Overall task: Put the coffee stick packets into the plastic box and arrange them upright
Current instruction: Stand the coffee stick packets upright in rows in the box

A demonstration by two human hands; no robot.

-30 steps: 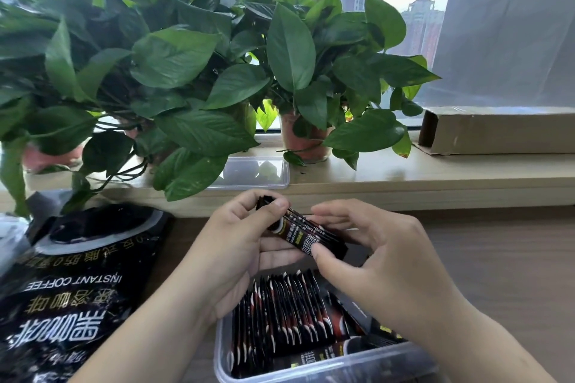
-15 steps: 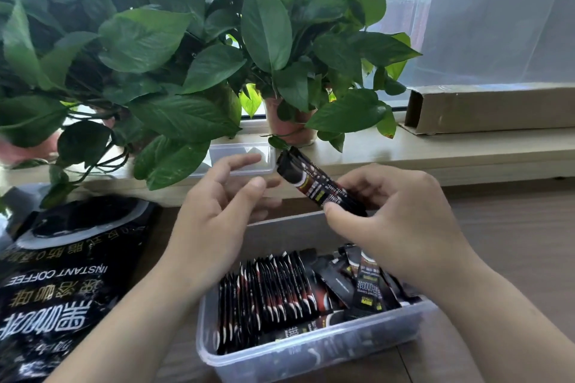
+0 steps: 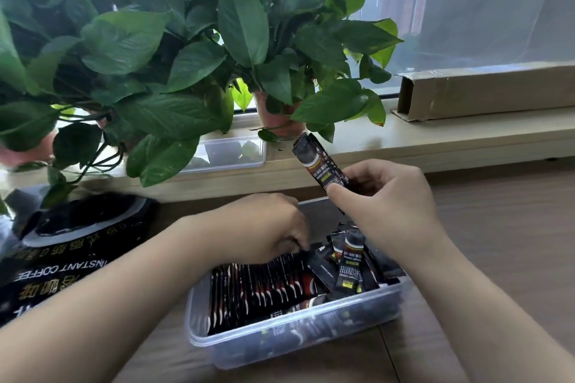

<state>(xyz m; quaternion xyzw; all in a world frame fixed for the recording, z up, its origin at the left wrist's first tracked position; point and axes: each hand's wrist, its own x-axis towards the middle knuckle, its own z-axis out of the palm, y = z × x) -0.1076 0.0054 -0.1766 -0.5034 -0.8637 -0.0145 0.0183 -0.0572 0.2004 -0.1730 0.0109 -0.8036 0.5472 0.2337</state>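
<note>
Plastic box on wooden table, windowsill plants

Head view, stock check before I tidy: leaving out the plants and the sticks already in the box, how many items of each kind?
plastic box: 1
clear lid: 1
cardboard box: 1
coffee bag: 1
coffee stick held in right hand: 1
Total: 5

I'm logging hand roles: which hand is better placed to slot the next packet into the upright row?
Right. The right hand pinches a packet above the plastic box; the left hand is down at the upright row.
</note>
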